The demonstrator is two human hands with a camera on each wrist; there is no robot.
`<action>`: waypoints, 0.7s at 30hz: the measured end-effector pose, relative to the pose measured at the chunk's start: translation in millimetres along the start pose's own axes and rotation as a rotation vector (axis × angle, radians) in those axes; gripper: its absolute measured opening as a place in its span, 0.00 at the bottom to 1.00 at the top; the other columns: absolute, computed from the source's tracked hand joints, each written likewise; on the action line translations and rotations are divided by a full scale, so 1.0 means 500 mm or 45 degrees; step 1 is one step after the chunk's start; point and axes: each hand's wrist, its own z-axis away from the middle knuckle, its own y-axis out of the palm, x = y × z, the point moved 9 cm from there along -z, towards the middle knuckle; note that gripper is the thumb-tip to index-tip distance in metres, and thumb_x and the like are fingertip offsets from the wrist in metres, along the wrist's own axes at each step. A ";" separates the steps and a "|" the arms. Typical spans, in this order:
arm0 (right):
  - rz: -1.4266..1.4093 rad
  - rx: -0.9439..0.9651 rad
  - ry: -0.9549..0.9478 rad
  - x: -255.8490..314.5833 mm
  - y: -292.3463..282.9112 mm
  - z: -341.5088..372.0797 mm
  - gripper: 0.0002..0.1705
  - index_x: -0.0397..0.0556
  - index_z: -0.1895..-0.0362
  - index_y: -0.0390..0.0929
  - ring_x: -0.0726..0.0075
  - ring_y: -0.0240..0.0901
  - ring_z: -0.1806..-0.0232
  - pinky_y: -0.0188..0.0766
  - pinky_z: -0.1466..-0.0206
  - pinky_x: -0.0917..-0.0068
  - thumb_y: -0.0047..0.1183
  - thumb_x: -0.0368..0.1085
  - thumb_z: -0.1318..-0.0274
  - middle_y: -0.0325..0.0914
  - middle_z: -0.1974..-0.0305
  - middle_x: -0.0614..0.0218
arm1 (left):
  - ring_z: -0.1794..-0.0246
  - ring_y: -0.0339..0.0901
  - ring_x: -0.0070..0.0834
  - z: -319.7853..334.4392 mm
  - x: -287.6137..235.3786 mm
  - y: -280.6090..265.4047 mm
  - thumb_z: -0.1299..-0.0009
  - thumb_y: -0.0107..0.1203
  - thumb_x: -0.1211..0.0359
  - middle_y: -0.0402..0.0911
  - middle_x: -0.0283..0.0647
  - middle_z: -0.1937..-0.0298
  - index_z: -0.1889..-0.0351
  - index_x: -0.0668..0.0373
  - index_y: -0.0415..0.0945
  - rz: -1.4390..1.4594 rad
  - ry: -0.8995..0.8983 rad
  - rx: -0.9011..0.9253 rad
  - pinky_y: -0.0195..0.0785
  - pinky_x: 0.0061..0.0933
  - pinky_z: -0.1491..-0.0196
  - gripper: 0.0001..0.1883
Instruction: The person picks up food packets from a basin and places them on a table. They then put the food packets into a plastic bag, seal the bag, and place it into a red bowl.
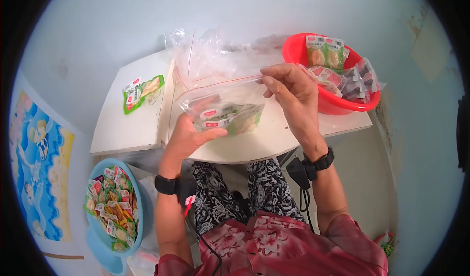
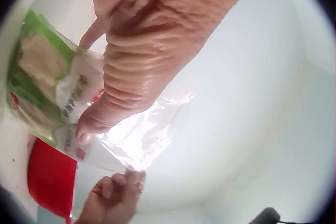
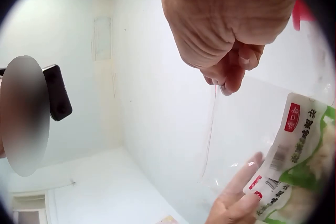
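Note:
A clear zip bag with a red seal line [image 1: 230, 81] holds green-and-white food packets [image 1: 240, 120], which also show in the left wrist view [image 2: 44, 77] and the right wrist view [image 3: 302, 150]. My left hand [image 1: 188, 136] grips the bag's left side and the packets in it, thumb in front and fingers behind. The right hand [image 1: 296, 97] pinches the right end of the seal line between thumb and fingers. In the right wrist view, the right hand [image 3: 226, 29] holds that edge, with the left fingertips [image 3: 236, 198] behind the packets.
Two packets [image 1: 142, 94] lie on the raised white board [image 1: 110, 124] at left. Loose clear bags [image 1: 215, 51] are heaped at the back. A red basin [image 1: 338, 108] with packets stands at right on the table [image 1: 225, 151]. A blue basin [image 1: 140, 202] full of packets is lower left.

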 end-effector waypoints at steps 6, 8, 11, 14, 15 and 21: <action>-0.018 -0.052 -0.043 0.015 -0.025 0.008 0.09 0.41 0.50 0.82 0.76 0.83 0.59 0.77 0.60 0.79 0.59 0.27 0.32 0.85 0.58 0.65 | 0.61 0.80 0.17 0.015 0.058 -0.001 0.33 0.70 0.71 0.85 0.33 0.64 0.53 0.62 0.83 0.112 -0.034 -0.213 0.74 0.23 0.56 0.13; -0.023 -0.038 -0.023 0.009 -0.029 0.014 0.11 0.42 0.47 0.81 0.77 0.82 0.60 0.76 0.62 0.80 0.60 0.27 0.32 0.85 0.56 0.64 | 0.62 0.80 0.17 0.023 0.056 0.002 0.33 0.70 0.72 0.85 0.33 0.63 0.54 0.63 0.82 0.120 -0.029 -0.273 0.73 0.22 0.58 0.12; -0.061 -0.015 0.048 -0.029 -0.029 0.020 0.16 0.43 0.43 0.80 0.78 0.81 0.59 0.72 0.66 0.83 0.62 0.30 0.34 0.85 0.53 0.64 | 0.63 0.80 0.17 0.041 0.094 0.008 0.33 0.70 0.72 0.85 0.34 0.62 0.54 0.63 0.81 0.295 -0.138 -0.300 0.73 0.21 0.60 0.12; 0.080 -0.027 0.102 -0.058 -0.035 0.037 0.22 0.44 0.41 0.79 0.80 0.80 0.58 0.67 0.67 0.85 0.67 0.34 0.38 0.85 0.50 0.65 | 0.62 0.80 0.16 0.045 0.096 0.010 0.33 0.70 0.74 0.86 0.34 0.60 0.53 0.64 0.80 0.462 -0.154 -0.319 0.73 0.20 0.61 0.13; 0.225 -0.042 0.066 -0.052 -0.041 0.045 0.24 0.45 0.41 0.79 0.81 0.79 0.58 0.67 0.66 0.84 0.69 0.36 0.40 0.84 0.50 0.66 | 0.62 0.80 0.17 0.046 0.094 0.005 0.33 0.70 0.74 0.86 0.35 0.60 0.53 0.65 0.80 0.423 -0.143 -0.295 0.73 0.20 0.60 0.13; 0.503 0.064 -0.040 -0.038 -0.015 0.042 0.23 0.51 0.47 0.84 0.84 0.74 0.60 0.63 0.59 0.80 0.74 0.43 0.45 0.84 0.52 0.74 | 0.59 0.81 0.20 0.045 0.057 0.005 0.33 0.70 0.75 0.86 0.36 0.59 0.49 0.66 0.81 0.417 -0.134 -0.323 0.74 0.22 0.56 0.16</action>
